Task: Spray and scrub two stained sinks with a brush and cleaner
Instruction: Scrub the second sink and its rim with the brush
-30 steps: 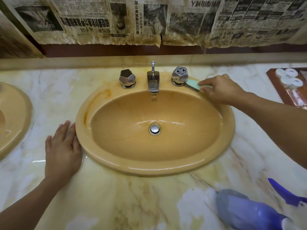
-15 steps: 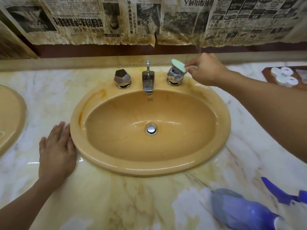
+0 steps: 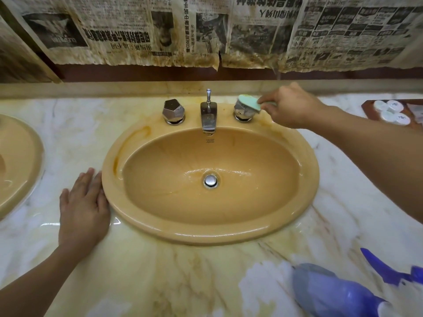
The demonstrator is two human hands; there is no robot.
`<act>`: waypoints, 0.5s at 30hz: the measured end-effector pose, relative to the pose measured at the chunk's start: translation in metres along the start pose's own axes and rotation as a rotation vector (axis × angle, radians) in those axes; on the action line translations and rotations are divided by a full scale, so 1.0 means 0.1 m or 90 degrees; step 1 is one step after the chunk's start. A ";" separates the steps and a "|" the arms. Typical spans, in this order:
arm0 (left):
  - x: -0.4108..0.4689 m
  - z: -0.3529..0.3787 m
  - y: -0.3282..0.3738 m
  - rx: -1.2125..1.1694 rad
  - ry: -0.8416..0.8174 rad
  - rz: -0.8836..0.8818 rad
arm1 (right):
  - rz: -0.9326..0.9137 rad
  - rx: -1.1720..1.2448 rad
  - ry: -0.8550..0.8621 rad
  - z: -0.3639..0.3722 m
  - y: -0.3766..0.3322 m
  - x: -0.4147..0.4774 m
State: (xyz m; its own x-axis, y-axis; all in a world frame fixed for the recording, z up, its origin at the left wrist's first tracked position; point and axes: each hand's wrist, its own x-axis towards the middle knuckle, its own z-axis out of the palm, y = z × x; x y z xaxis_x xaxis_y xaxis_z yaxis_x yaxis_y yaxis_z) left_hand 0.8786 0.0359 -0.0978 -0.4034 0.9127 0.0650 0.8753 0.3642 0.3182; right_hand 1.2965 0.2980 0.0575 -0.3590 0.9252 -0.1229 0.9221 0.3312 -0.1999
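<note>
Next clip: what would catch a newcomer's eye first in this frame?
The tan oval sink fills the middle, with an orange stain along its upper left rim. At the back right, the right hand presses a pale green brush onto the right tap knob, while the left hand lies flat on the marble counter. Stained newspaper covers the wall behind.

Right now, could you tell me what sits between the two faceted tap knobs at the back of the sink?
In the head view, the chrome spout stands between the left knob and the right knob.
</note>
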 end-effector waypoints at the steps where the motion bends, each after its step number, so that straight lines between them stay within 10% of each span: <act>1: 0.00 -0.01 0.00 -0.001 -0.002 -0.001 | -0.004 0.004 0.001 0.03 -0.04 0.02; 15: 0.01 0.00 0.00 0.008 -0.013 -0.004 | 0.235 0.263 0.012 0.47 0.29 0.00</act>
State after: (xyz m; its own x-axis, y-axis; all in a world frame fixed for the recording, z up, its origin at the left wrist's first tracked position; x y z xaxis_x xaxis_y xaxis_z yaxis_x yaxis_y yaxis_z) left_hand 0.8778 0.0367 -0.0978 -0.4031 0.9141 0.0445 0.8762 0.3714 0.3072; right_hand 1.3166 0.2989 0.0063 -0.0165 0.9708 -0.2395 0.8518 -0.1118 -0.5118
